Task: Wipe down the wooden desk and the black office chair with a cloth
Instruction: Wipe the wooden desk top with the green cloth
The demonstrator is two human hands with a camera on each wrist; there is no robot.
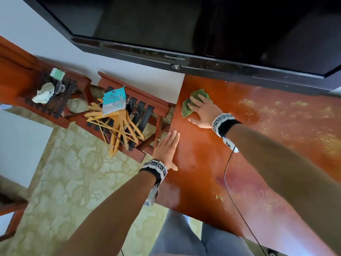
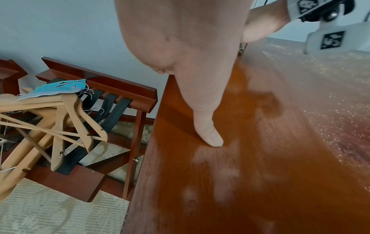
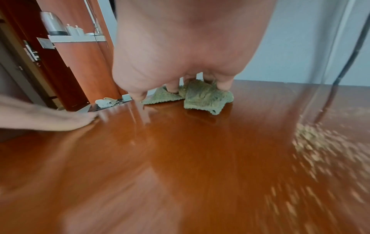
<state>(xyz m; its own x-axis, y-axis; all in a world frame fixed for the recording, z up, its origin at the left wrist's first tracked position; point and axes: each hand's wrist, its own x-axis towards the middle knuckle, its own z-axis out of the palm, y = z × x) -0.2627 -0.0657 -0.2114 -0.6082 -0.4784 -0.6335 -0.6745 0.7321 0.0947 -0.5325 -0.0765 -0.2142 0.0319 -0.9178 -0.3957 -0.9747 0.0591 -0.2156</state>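
Observation:
The reddish wooden desk [image 1: 203, 163] fills the right half of the head view. A crumpled green cloth [image 1: 185, 109] lies at its far left corner, just below the television. My right hand [image 1: 201, 109] presses down on the cloth with spread fingers, and its thumb lies flat on the wood. From the right wrist, its fingertips [image 3: 224, 85] dig into the cloth [image 3: 202, 98]. My left hand [image 1: 167, 146] rests flat, fingers straight, on the desk's left edge, holding nothing. Pale crumbs [image 1: 276, 108] are scattered over the desk's right part. The black office chair is out of view.
A black television [image 1: 184, 24] hangs low over the desk's back edge. Left of the desk stands a luggage rack [image 1: 147, 108] piled with wooden hangers [image 1: 118, 124] and a blue packet [image 1: 113, 100]. A thin black cable [image 1: 228, 182] crosses the desk. Patterned carpet [image 1: 73, 172] covers the floor.

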